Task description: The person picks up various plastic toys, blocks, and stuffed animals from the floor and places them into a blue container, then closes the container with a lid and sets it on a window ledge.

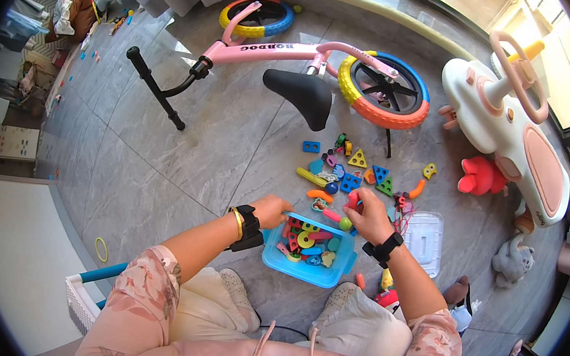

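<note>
My left hand [272,211] grips the far left corner of a translucent blue plastic box [301,275]. Inside the box lie colourful toy pieces, among them a yellow ring [305,239] and a flower-shaped piece [327,258]. Just beyond the far right corner, my right hand [369,218] pinches a small red toy piece [352,200], partly covered by the fingers. Loose pieces are scattered on the floor past the box, including a yellow triangle [358,158], a blue square block [350,183] and a green ball [345,223].
A pink balance bike [271,53] lies on its side across the tiles. To the right are a clear lid [423,243], a white ride-on toy [492,110], a red plush toy [480,176] and a grey plush toy [512,261]. A white-and-blue basket [80,302] stands at left.
</note>
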Available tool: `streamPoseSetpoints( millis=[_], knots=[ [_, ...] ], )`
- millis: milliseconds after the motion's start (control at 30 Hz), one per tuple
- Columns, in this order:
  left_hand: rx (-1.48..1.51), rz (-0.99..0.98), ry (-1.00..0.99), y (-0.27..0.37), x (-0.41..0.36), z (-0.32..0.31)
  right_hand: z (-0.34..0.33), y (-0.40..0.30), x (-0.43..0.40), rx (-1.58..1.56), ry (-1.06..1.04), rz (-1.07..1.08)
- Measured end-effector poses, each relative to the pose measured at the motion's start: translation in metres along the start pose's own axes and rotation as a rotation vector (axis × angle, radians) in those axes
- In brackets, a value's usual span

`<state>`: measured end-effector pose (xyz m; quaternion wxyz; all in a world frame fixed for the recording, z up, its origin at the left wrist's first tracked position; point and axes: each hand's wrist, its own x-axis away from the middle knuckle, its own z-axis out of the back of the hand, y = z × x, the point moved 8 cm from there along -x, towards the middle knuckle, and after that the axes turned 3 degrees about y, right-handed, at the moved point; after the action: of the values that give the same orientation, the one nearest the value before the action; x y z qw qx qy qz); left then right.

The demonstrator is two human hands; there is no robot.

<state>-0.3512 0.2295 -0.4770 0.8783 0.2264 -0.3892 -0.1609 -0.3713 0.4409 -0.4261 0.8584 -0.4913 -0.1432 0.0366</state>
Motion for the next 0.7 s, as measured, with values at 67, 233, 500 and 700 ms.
streamPoseSetpoints(
  millis=[67, 233, 500, 700],
  knots=[
    [-0.004, 0.022, -0.060, 0.004, -0.003, 0.005, -0.011, -0.007, 0.005, -0.030, -0.098, -0.062],
    [0.041, 0.019, -0.119, -0.009, -0.031, 0.007, -0.085, -0.043, 0.045, 0.317, -0.606, 0.351],
    [0.042, -0.108, -0.045, 0.028, -0.089, 0.013, -0.017, 0.049, 0.013, 0.328, -0.267, 0.022],
    [0.051, -0.177, -0.136, 0.050, -0.101, -0.011, -0.045, 0.089, 0.016, 0.626, -0.163, 0.210]
  ],
)
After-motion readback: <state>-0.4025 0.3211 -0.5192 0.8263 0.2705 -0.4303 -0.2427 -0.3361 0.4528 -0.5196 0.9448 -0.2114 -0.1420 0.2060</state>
